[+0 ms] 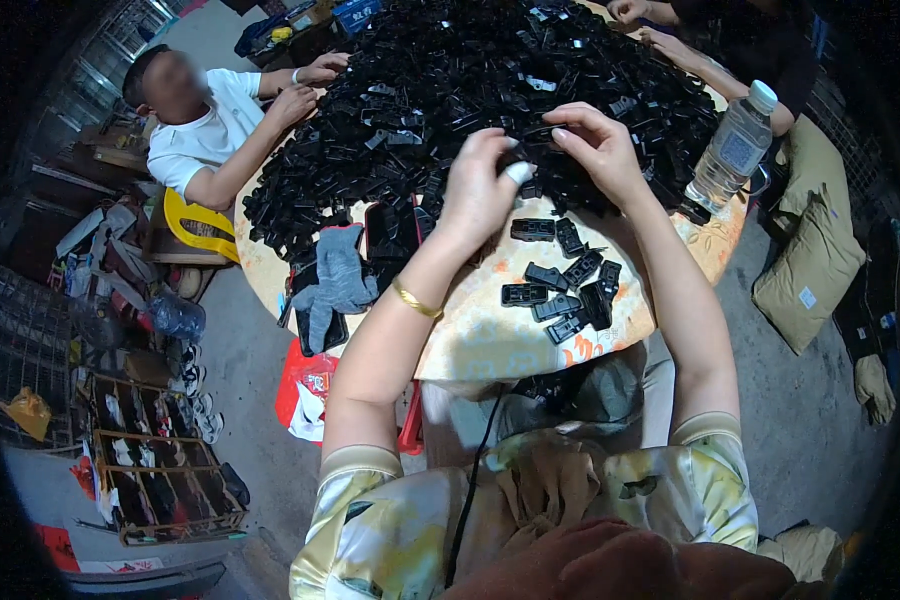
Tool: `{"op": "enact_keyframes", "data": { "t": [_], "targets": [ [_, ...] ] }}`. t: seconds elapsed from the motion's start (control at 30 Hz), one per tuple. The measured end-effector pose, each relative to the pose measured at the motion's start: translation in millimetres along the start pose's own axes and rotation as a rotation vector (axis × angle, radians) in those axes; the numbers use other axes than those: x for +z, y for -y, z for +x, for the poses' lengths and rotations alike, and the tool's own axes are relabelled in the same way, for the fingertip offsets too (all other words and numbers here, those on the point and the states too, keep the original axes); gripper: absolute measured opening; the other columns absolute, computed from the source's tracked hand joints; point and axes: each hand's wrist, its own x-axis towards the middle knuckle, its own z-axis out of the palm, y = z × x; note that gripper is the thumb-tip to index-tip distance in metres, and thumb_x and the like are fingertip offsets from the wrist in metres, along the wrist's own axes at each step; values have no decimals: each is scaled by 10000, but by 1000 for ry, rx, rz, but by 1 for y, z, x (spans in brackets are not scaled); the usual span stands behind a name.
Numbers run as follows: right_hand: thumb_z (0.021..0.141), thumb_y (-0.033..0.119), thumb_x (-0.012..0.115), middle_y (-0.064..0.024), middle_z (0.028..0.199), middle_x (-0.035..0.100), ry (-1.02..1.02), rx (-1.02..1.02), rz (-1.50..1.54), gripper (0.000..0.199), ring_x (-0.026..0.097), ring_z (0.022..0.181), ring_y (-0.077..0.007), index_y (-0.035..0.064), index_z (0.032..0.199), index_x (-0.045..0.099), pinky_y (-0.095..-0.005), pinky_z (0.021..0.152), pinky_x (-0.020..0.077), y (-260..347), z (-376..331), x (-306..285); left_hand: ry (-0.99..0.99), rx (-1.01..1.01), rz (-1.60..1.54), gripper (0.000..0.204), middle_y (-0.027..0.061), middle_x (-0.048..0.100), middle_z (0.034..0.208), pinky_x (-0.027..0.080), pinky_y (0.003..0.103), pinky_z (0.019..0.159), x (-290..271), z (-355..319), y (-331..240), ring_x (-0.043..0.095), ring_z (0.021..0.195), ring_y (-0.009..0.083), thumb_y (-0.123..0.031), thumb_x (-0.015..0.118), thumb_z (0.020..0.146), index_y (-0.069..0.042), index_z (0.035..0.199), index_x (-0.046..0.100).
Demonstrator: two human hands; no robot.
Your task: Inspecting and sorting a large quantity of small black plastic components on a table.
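Closest to the lens, at the bottom edge, lies the person's lap in a pale yellow and green patterned garment (530, 500), with a thin black cord (470, 500) running down across it. From there both bare forearms reach up to a round table with a cream and orange patterned cover (480, 340).

The left hand (478, 190), with a slim gold bangle (415, 300) on its wrist, has its fingers curled shut around a small black plastic clip piece (518, 155); one fingertip wears a white cap. The right hand (600, 145) meets it from the other side, thumb and forefinger pinched onto the same piece, so the piece sits between the two hands, just above the near edge of the big heap of black plastic parts (470, 90) that covers most of the table.

Below the hands a small cluster of loose black rectangular clips (565, 285) lies on the bare cover. Left of the wrist a grey fabric glove (335, 280) rests by the heap's edge. A clear plastic water bottle with a white cap (732, 150) stands at the right rim.

A person in a white shirt (210, 130) sits at the far left with hands at the heap. Another person's hands (660, 30) work at the far top right. A tan cushion (815, 250) lies on the floor to the right.
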Motion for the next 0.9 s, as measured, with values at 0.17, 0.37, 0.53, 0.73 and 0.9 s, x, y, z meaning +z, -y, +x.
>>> {"op": "enact_keyframes", "data": {
  "t": [0.17,0.37,0.53,0.73,0.9],
  "targets": [
    [805,-3,611,-58,1030,596,215,45,68,206,577,952,-133,-15,1011,625,-258,841,469,21,-8,2,284,-862,-1217,235,92,607,885,568,255,687,-38,15,-1,622,729,153,-122,480,932,44,1088,540],
    [784,5,630,-63,975,581,230,-61,-78,204,562,877,-128,6,987,649,-229,735,456,30,-14,21,348,-844,-1235,259,129,610,915,578,266,668,-32,10,-3,650,756,201,-167,469,940,50,1061,542],
    [768,12,642,-45,906,556,189,-145,-234,192,538,807,-120,34,957,669,-226,672,432,31,-13,22,345,-759,-1082,282,124,619,914,575,258,637,-30,8,-2,657,716,202,-204,465,948,39,1066,548],
    [764,7,641,-46,921,549,187,-130,-303,195,534,801,-119,34,955,668,-212,668,433,29,-15,18,362,-751,-971,327,94,621,927,549,233,657,-33,8,-11,647,742,161,-175,512,924,50,1161,518],
    [769,31,636,-69,1024,543,101,-84,-208,336,551,831,-121,35,1103,599,-221,702,455,40,-14,25,363,-384,-563,477,72,633,925,498,234,705,-34,3,-11,592,798,84,-107,697,774,74,1174,510]
  ]
}}
